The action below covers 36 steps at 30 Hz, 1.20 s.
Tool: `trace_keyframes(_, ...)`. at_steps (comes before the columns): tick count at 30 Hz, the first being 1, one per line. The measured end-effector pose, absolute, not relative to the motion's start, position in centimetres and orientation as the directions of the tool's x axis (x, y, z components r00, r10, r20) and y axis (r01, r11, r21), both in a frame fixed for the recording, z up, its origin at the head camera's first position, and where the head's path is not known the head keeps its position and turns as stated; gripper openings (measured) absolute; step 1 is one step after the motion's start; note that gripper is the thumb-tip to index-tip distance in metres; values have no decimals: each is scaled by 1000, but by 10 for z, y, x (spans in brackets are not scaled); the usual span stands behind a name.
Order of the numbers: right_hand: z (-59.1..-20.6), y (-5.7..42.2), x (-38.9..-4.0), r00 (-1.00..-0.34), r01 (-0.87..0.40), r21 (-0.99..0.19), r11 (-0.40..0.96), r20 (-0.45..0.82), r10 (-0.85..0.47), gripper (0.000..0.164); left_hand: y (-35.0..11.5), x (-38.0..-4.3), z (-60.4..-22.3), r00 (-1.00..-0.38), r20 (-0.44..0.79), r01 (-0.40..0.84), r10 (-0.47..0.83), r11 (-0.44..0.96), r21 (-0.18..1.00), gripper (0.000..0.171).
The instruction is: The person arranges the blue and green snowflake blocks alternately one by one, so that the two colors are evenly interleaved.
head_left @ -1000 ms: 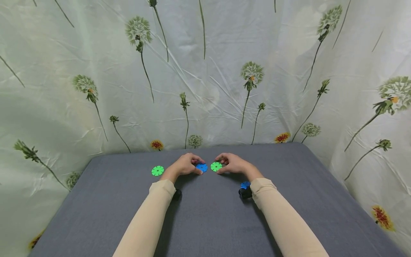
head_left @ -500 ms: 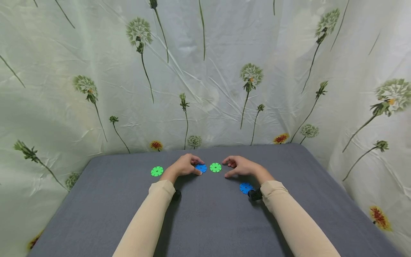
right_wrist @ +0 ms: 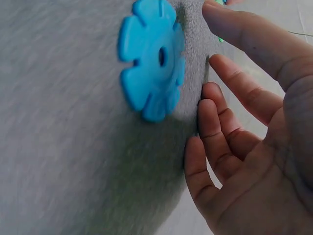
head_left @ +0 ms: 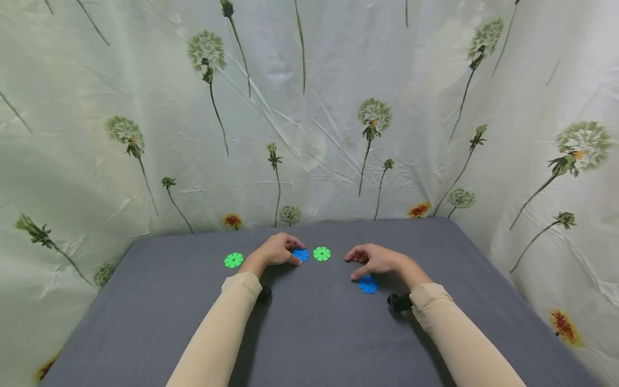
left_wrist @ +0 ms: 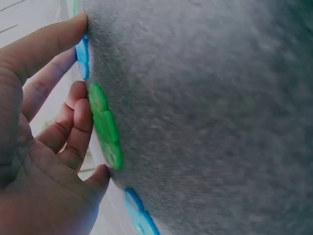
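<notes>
In the head view my left hand [head_left: 279, 249] has thumb and fingertips at opposite edges of a blue notched plastic disc [head_left: 302, 255], which lies on the cloth. Just right of it is a green disc [head_left: 321, 253] of the same kind, untouched. My right hand [head_left: 377, 260] holds nothing; its fingers are loosely bent and spread from the thumb. Below its thumb lies a second blue disc [head_left: 368, 285], which the right wrist view shows with a round centre hole [right_wrist: 161, 56], apart from the fingers.
Another green disc [head_left: 234, 260] lies left of my left wrist. The left wrist view shows a green disc [left_wrist: 105, 128] by the fingers and a blue one [left_wrist: 139, 213] lower down. Grey cloth [head_left: 309, 333] covers the table; a flowered curtain [head_left: 319, 118] hangs behind.
My right hand has let go of the middle green disc and moved right and nearer, uncovering the near blue disc. The left hand stays at its blue disc.
</notes>
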State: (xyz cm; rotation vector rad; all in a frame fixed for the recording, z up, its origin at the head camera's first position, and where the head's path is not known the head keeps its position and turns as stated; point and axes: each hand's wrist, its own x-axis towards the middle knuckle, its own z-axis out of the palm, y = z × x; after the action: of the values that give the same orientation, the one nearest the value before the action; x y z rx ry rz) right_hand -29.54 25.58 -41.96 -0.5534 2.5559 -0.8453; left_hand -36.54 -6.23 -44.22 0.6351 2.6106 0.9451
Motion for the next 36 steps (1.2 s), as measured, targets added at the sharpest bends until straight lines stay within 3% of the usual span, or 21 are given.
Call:
trace_keyframes(19, -429, 293, -263, -855, -269, -651, 710, -177, -487, 51, -44, -371, -434, -808, -94, 430, 582, 691, 582, 43)
trace_keyframes(29, -437, 302, -255, -861, -291, -680, 673, -120, -494, 53, -25, -370, -437, -831, -101, 399, 547, 713, 576, 53)
trace_keyframes(36, -439, 306, -254, -865, -297, -692, 658, -98, -493, 50, -11, -369, -438, -847, -85, 410, 525, 746, 524, 50)
